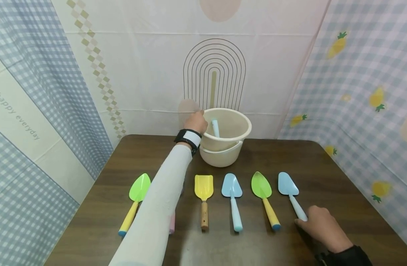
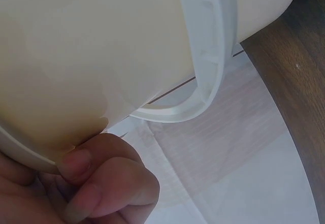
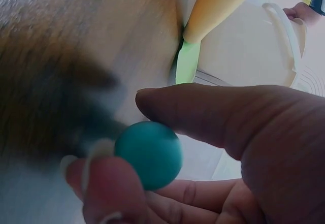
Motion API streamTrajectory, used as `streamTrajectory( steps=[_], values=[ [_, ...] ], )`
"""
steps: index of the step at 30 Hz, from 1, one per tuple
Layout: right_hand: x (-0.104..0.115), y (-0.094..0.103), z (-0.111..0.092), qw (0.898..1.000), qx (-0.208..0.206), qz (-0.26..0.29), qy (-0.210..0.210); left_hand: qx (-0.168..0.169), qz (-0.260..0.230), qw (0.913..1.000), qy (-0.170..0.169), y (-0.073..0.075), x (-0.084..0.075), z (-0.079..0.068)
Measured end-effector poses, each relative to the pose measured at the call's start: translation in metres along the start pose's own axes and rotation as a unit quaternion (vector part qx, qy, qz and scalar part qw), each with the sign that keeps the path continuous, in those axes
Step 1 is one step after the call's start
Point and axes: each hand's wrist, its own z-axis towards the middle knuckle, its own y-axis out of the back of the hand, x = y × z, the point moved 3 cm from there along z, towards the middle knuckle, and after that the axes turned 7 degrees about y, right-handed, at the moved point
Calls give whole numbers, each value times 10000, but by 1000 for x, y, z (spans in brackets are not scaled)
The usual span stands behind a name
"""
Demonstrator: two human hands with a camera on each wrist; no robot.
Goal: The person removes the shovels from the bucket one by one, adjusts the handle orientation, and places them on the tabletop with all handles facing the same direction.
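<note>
At the table's back, my left hand [image 1: 196, 122] grips the rim of the upper cream bucket [image 1: 236, 139], which sits tilted in a second cream bucket [image 1: 220, 159]. In the left wrist view, curled fingers [image 2: 117, 183] pinch that rim beside a white handle [image 2: 210, 56]. A light blue handle [image 1: 215, 128] stands inside the upper bucket; its lower end is hidden. At front right, my right hand [image 1: 326, 227] holds the handle end of a light blue trowel [image 1: 287, 184] whose blade lies at the table. Its round end [image 3: 148, 155] shows between thumb and fingers in the right wrist view.
Across the brown table [image 1: 216, 251] lie a green trowel with yellow handle [image 1: 139, 187], a yellow shovel [image 1: 204, 187], a blue trowel [image 1: 232, 186] and another green trowel [image 1: 261, 184]. My left forearm partly covers a pink handle [image 1: 172, 223]. Patterned cloth [image 1: 150, 74] hangs behind.
</note>
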Motion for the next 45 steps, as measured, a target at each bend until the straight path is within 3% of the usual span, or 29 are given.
streamTrajectory(
  steps=[16,21,24,29,34,40,45],
  values=[
    [5,2,-4,9997,-126,-82,205,-79,70,9999,-46,9,1,-1],
    [13,27,-4,9987,-270,-261,339,-134,92,9998,-78,12,0,-2],
    [22,52,-3,9946,-641,-460,679,-141,107,9998,-85,12,1,-2],
    [51,93,-1,9810,-1353,-647,1233,-130,79,9998,-89,10,3,-1],
    [95,131,9,9670,-1516,-558,1972,-87,69,9999,-38,8,4,0],
    [147,165,49,9415,-1546,-537,2947,-114,89,9999,21,4,4,2],
    [176,176,87,9347,-1244,-408,3304,-66,138,9999,-1,-2,1,3]
  ],
)
